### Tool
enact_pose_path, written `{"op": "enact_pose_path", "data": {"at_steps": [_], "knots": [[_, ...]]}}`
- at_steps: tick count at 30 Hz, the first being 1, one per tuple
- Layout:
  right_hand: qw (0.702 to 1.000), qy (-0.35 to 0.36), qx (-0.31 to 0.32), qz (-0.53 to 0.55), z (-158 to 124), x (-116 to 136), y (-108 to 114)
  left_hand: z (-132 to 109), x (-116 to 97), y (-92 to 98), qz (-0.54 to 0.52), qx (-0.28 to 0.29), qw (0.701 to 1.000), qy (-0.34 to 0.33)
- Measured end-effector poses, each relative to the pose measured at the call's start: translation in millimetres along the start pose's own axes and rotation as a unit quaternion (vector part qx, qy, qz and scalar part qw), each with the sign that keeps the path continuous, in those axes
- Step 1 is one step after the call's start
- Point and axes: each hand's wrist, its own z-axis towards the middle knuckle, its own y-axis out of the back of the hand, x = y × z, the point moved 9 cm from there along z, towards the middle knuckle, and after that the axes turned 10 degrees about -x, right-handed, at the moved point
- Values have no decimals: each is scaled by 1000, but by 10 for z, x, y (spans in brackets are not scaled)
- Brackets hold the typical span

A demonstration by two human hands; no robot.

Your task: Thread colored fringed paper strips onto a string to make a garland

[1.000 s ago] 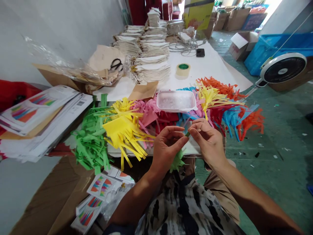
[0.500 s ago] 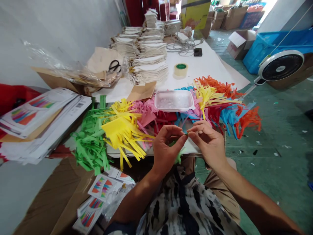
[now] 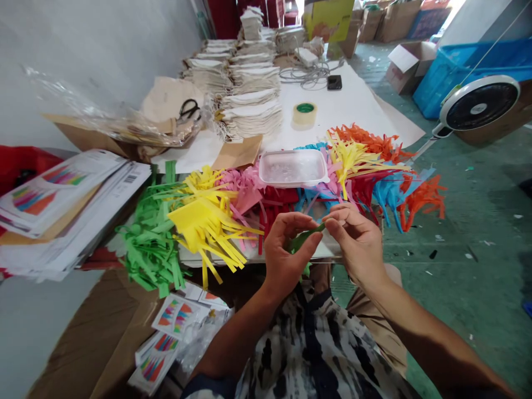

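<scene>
In the head view, the left hand [image 3: 288, 252] curls its thumb and fingers around a green paper piece [image 3: 299, 240], while the right hand [image 3: 357, 238] pinches its narrow far end between thumb and forefinger. The piece sits between the hands over the near edge of the worktop [image 3: 353, 108], with pale green strands hanging below; held there, it probably clears the heap and lets its fringe drop free. The grip looks light, as thin paper likely creases easily.

Taking the hands as the clock's centre, a clear plastic tray [image 3: 293, 168] rests at 11 o'clock, seemingly placed for easy reach; its contents are too small to tell. Yellow fringe [image 3: 203, 219] lies at 9 o'clock, with green fringe [image 3: 152, 246] just beyond it, spilling over the edge. Orange fringe [image 3: 426, 199] hangs near 3 o'clock. Grouping by colour perhaps makes each easy to pick out.

The tape roll [image 3: 305, 115] at 12 and the scissors [image 3: 189, 110] at 10 o'clock lie farther off, apparently kept out of the way. At 2 o'clock, a fan [image 3: 480, 108] faces the near side, presumably for cooling
</scene>
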Motion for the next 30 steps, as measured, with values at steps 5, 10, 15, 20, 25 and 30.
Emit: {"op": "enact_pose_path", "data": {"at_steps": [5, 10, 15, 20, 25, 30], "knots": [[1000, 4, 17, -2, -54, -5, -27, 22, 8, 22, 25, -29, 999, 6], [999, 38, 19, -26, -63, 72, 29, 14, 68, 13, 37, -15, 999, 14], [997, 56, 19, -48, 37, 145, 129, -8, 139, -123, 64, 88, 993, 36], [993, -82, 82, 19, 86, -79, 105, -48, 221, -291, 137, 179, 973, 43], [996, -87, 25, -8, 426, -69, 370, -59, 494, -350, 126, 230, 956, 128], [996, 16, -92, -7, 1183, 427, 621, 44, 698, -188, 165, 218, 950, 151]]}}
